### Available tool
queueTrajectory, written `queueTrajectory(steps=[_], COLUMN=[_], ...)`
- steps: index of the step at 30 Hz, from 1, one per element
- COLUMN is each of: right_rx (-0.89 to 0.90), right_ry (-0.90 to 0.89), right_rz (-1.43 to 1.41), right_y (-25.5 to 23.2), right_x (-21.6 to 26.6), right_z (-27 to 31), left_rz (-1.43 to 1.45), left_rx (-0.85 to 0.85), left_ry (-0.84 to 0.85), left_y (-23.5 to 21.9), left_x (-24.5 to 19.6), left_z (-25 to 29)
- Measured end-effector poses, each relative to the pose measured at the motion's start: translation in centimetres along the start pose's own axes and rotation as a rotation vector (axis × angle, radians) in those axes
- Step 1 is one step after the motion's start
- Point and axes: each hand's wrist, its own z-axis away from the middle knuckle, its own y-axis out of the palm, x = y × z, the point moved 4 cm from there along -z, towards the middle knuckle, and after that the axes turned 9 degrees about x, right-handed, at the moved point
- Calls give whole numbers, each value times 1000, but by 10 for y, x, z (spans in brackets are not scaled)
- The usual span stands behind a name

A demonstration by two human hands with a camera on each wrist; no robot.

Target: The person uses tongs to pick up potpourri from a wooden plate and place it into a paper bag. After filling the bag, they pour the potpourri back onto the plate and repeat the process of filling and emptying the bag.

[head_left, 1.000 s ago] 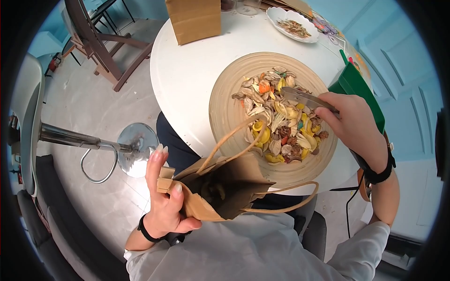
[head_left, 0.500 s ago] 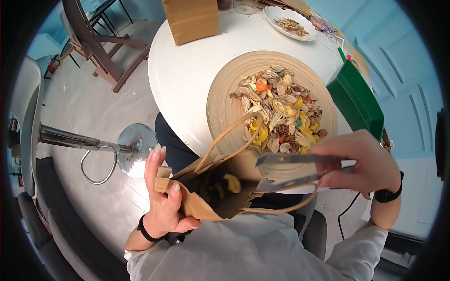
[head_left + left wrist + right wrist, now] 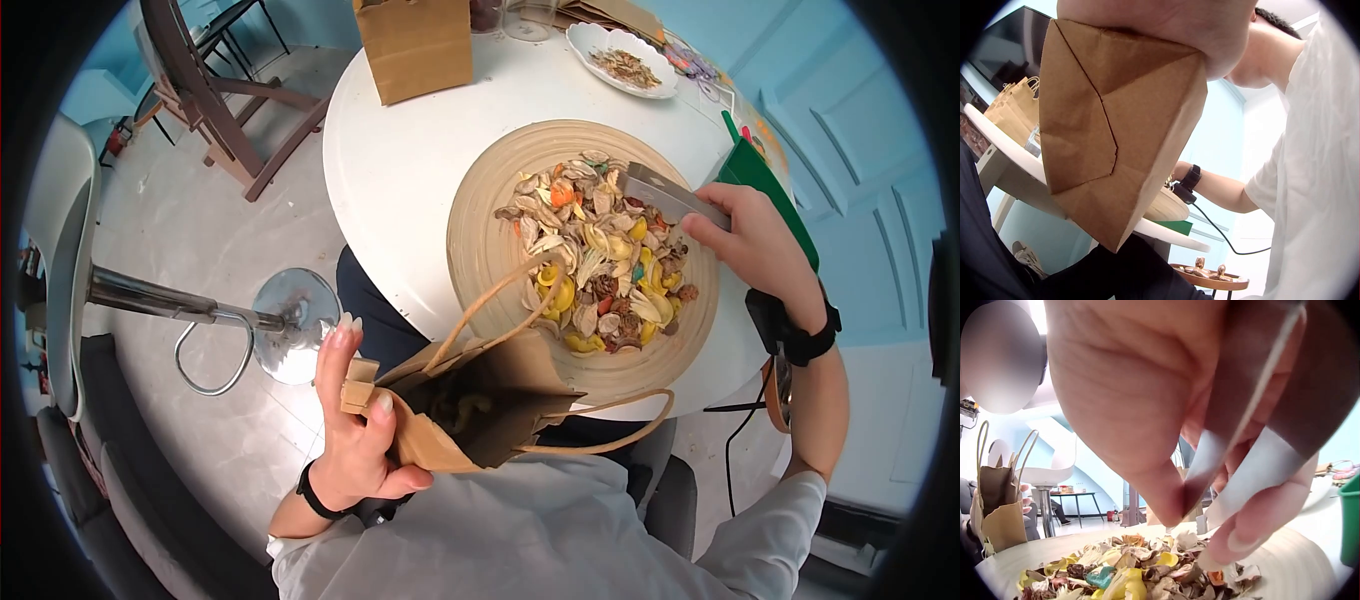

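My left hand holds the rim of an upright brown paper bag, its mouth facing up with a few dim pieces inside. In the left wrist view the bag hangs below the palm. My right hand pinches metal tongs over the upper right of a round wooden plate. Dried petals and flowers in brown, yellow and orange lie heaped on it. In the right wrist view, thumb and fingers press the tongs just above the petals; whether they grip a piece, I cannot tell.
Another brown bag stands at the table's back left. A scalloped white dish with small dried bits and a glass are behind the plate. A green container sits right. A metal-stemmed stool stands left.
My right hand carried the tongs from over the plate to the bag's mouth, where a yellow piece showed inside, then back over the petals. The left hand has hardly moved.
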Motion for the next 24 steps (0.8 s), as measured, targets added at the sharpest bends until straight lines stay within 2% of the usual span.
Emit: queueTrajectory(steps=[7, 9, 13, 15, 16, 17, 19, 20, 22, 24], right_rx=[1, -81, -99, 14, 126, 128, 270, 268, 470, 433], right_ry=[9, -43, -28, -20, 25, 25, -215, -212, -391, -344], right_rz=[31, -4, -44, -307, -366, -366, -357, -361, -325, -344], right_y=[8, 3, -8, -8, -6, -5, 4, 6, 16, 14], right_x=[0, -1, 4, 6, 6, 9, 28, 36, 59, 59], right_z=[2, 8, 27, 39, 44, 49, 58, 58, 62, 64], left_rz=[-9, -10, -12, -12, -12, -12, -11, -10, 4, -5], left_rx=[8, 8, 8, 6, 6, 7, 15, 18, 0, 10], left_ry=[-3, -5, -1, -4, -4, -6, 3, 6, -3, 0], left_y=[-1, 0, 0, 0, 1, 0, 0, 0, 1, -1], left_x=[-1, -1, -1, -1, -1, -1, -1, -1, -1, -1], left_z=[-1, 0, 0, 0, 0, 0, -1, -1, -1, -1])
